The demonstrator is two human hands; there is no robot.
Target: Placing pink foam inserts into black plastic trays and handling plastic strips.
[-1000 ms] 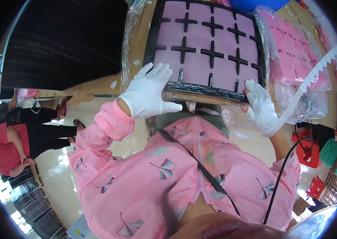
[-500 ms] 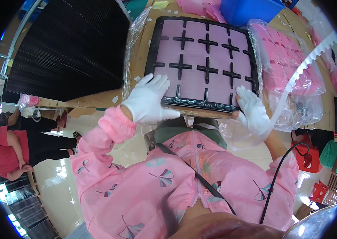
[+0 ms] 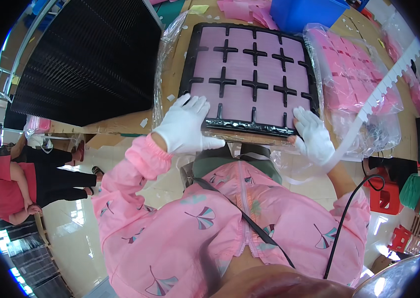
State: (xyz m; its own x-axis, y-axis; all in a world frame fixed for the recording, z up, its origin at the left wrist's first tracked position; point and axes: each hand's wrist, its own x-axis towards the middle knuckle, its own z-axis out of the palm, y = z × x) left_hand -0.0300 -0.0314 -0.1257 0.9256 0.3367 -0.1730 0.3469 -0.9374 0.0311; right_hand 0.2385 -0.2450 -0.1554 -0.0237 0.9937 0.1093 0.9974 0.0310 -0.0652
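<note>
A black tray (image 3: 255, 89) with raised cross-shaped dividers lies before me, lined with flat pinkish-purple pieces. My left hand (image 3: 186, 121), in a white glove, rests at its near left corner, fingers stretched and thumb spread along the near edge. At the near right corner is my right hand (image 3: 314, 135), gloved in white too, fingers extended on the rim and the thumb apart near the front edge. The right thumb tip looks bare. A long white toothed strip (image 3: 368, 107) slants from the upper right to the right wrist; how it is held there I cannot tell.
Clear plastic film (image 3: 162, 69) lies around the tray on the brown table (image 3: 115, 123). A tall stack of black trays (image 3: 88, 59) stands left. Bagged pink pieces (image 3: 349, 74) lie right, with a blue bin (image 3: 306, 14) behind. Another person (image 3: 9, 186) stands at the far left.
The view has shifted slightly, and the tray's near edge appears a little higher. Both hands stay at its near corners. The toothed strip has shifted a little.
</note>
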